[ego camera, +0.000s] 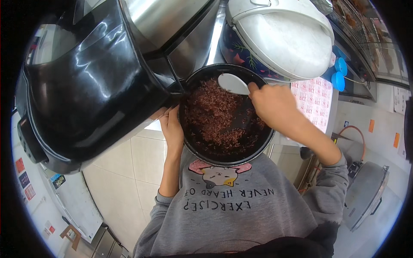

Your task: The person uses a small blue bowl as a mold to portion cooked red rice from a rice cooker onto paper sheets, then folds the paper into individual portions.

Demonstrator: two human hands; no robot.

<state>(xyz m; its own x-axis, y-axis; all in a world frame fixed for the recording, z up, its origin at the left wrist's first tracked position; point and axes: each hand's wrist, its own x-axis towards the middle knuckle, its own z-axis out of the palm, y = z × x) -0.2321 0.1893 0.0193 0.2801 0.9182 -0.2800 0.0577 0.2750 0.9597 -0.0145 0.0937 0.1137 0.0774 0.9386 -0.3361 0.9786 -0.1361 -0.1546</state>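
A round dark pot (193, 151) stands against my body, with reddish-brown cooked rice (216, 113) spread over its bottom and bare dark patches showing between the grains. My right hand (272, 104) grips a white rice paddle (233, 84), whose flat end is over the rice near the pot's far rim. At the pot's left side, my left hand (173, 127) rests against the outer wall; its fingertips are partly hidden by the pot and the black appliance.
A large black and steel appliance (93, 87) leans in from the left. Beyond the pot stands a white-lidded rice cooker (287, 42). To the right lie a pink printed sheet (311, 104) and blue caps (338, 81); a grey metal appliance (364, 193) is lower right.
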